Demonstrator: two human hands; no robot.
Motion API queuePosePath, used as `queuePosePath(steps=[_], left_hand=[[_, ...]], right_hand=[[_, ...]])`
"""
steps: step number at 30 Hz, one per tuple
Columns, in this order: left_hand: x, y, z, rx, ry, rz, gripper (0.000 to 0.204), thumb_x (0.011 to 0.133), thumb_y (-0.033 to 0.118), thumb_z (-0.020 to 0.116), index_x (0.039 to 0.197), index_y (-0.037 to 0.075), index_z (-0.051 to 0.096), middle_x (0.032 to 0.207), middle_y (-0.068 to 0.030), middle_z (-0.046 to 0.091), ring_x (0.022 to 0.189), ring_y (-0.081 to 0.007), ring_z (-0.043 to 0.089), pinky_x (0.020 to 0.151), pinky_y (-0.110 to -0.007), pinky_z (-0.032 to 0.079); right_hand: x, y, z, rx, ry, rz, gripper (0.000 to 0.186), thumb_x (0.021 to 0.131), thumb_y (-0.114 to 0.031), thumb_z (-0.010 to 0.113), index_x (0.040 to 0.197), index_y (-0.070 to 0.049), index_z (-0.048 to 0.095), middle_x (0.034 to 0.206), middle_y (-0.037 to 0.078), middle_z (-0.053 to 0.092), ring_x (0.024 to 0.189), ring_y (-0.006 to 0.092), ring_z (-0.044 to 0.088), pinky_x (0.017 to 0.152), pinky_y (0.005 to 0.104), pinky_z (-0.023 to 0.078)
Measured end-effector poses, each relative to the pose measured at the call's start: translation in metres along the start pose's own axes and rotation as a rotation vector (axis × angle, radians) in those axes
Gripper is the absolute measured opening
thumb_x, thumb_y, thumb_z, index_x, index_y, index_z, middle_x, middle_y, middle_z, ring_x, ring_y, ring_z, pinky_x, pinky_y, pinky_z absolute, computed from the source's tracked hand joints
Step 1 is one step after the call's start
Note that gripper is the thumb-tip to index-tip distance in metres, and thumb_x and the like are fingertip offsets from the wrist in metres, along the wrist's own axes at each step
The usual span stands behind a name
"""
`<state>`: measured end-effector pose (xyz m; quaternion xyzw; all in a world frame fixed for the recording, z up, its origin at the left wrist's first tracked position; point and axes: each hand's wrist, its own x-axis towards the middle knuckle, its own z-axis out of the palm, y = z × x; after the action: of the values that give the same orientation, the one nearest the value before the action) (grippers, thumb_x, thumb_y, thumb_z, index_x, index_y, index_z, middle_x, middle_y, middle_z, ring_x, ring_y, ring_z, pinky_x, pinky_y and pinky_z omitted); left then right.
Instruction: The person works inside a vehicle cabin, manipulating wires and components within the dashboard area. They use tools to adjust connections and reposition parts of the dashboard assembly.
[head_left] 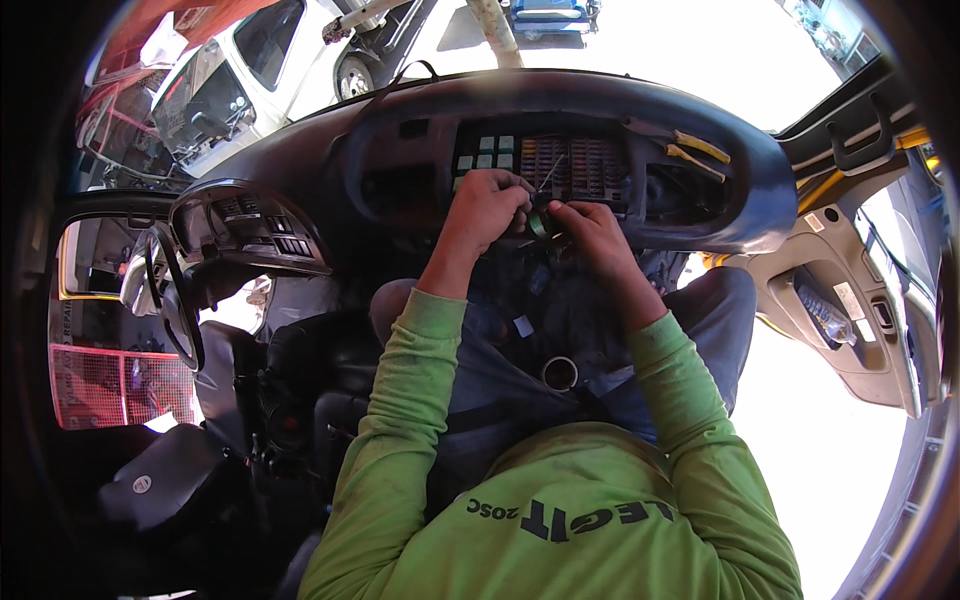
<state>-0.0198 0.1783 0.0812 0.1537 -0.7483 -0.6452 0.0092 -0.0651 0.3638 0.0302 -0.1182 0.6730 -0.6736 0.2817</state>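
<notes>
My left hand (492, 208) is pinched closed in front of the opened dashboard. What its fingertips hold is too small to make out. Beside it, my right hand (597, 238) grips a small green roll (541, 222) that looks like tape. A thin pale wire (552, 172) sticks up between the two hands. Just behind them, a fuse panel (590, 165) shows rows of coloured fuses. To its left sit several pale green relays (487, 158). A dark ring-shaped roll (560, 373) with a pale inside lies between my legs, near a small white piece (523, 326).
Two yellow, stick-like items (702, 150) lie in the dashboard recess on the right. The instrument cluster (250, 227) and steering wheel (170, 300) are at left. An open door (850, 310) stands at right. Outside are a white vehicle (265, 75) and a blue object (550, 15).
</notes>
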Motion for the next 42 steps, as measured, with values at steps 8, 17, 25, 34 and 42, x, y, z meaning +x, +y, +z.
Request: queuePosePath(steps=[8, 17, 25, 34, 42], left_hand=[[0.008, 0.039, 0.009, 0.233, -0.044, -0.005, 0.017, 0.092, 0.001, 0.061, 0.099, -0.011, 0.071, 0.077, -0.0091, 0.069, 0.062, -0.0136, 0.066, 0.057, -0.030, 0.056], [-0.015, 0.019, 0.028, 0.352, 0.146, 0.294, 0.017, 0.092, 0.001, 0.065, 0.104, -0.008, 0.073, 0.083, -0.0129, 0.074, 0.068, -0.0150, 0.073, 0.064, -0.031, 0.058], [-0.028, -0.017, 0.034, 0.718, 0.281, 0.737, 0.015, 0.083, -0.001, 0.069, 0.097, 0.000, 0.072, 0.090, -0.0201, 0.069, 0.085, -0.0404, 0.070, 0.074, -0.046, 0.055], [-0.018, -0.030, 0.021, 0.814, 0.295, 0.636, 0.016, 0.083, 0.006, 0.070, 0.096, -0.002, 0.071, 0.089, -0.0232, 0.071, 0.089, -0.0436, 0.070, 0.077, -0.048, 0.056], [-0.005, 0.002, 0.014, 0.399, 0.053, 0.033, 0.025, 0.095, 0.018, 0.061, 0.094, -0.005, 0.070, 0.074, -0.0134, 0.069, 0.059, -0.0244, 0.067, 0.057, -0.038, 0.053]], right_hand=[[0.014, -0.008, 0.007, 0.165, 0.058, -0.110, 0.031, 0.101, -0.025, 0.069, 0.104, 0.005, 0.074, 0.088, 0.006, 0.072, 0.079, 0.0100, 0.066, 0.070, 0.0271, 0.052], [0.027, -0.005, 0.020, 0.554, 0.202, -0.244, 0.026, 0.097, -0.011, 0.067, 0.119, 0.001, 0.061, 0.100, 0.009, 0.068, 0.089, 0.0161, 0.068, 0.077, 0.0317, 0.056], [0.027, -0.023, 0.019, 0.744, -0.095, -0.038, 0.025, 0.099, -0.014, 0.069, 0.116, 0.004, 0.062, 0.099, 0.011, 0.068, 0.083, 0.0206, 0.069, 0.071, 0.0344, 0.057], [-0.001, -0.016, -0.003, 0.640, -0.061, 0.076, 0.039, 0.105, -0.037, 0.064, 0.107, 0.002, 0.069, 0.095, 0.011, 0.068, 0.086, 0.0228, 0.070, 0.077, 0.0378, 0.060], [0.007, -0.002, -0.001, 0.086, 0.024, 0.068, 0.053, 0.101, -0.046, 0.066, 0.102, 0.007, 0.072, 0.087, 0.011, 0.070, 0.066, 0.0174, 0.067, 0.058, 0.0335, 0.053]])
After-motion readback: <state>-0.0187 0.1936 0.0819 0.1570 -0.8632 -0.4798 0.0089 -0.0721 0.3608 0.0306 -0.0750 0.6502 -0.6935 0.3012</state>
